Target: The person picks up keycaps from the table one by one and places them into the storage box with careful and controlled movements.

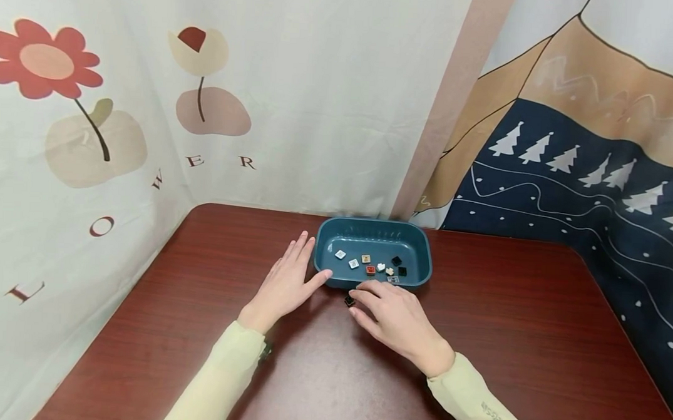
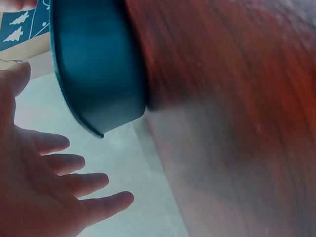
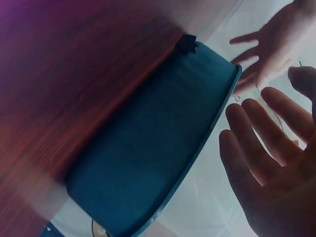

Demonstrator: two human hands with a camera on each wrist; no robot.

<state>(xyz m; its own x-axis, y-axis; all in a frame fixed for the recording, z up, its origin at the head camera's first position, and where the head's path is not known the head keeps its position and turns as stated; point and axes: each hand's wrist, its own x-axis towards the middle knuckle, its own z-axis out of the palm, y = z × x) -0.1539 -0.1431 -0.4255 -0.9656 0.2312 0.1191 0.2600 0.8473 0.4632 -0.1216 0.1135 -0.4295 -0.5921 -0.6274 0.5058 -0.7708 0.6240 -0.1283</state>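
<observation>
A blue-green plastic basin (image 1: 376,227) stands on the table, with small keycap-like pieces in white, orange, red and black on its floor, including a red one (image 1: 370,270). Outside its near wall lies a small black piece (image 1: 349,301), also visible as a dark block (image 3: 187,43) in the right wrist view. My right hand (image 1: 396,316) hovers by that black piece, thumb and fingers parted, with no grip on it visible. At the basin's left end is my left hand (image 1: 288,283), fingers extended and thumb near the rim; whether it touches cannot be told.
The dark red wooden table (image 1: 511,343) extends around the basin on both sides. Behind it hangs a pale curtain (image 1: 318,109) with flower prints, and a navy and tan printed cloth (image 1: 540,194) hangs at the right.
</observation>
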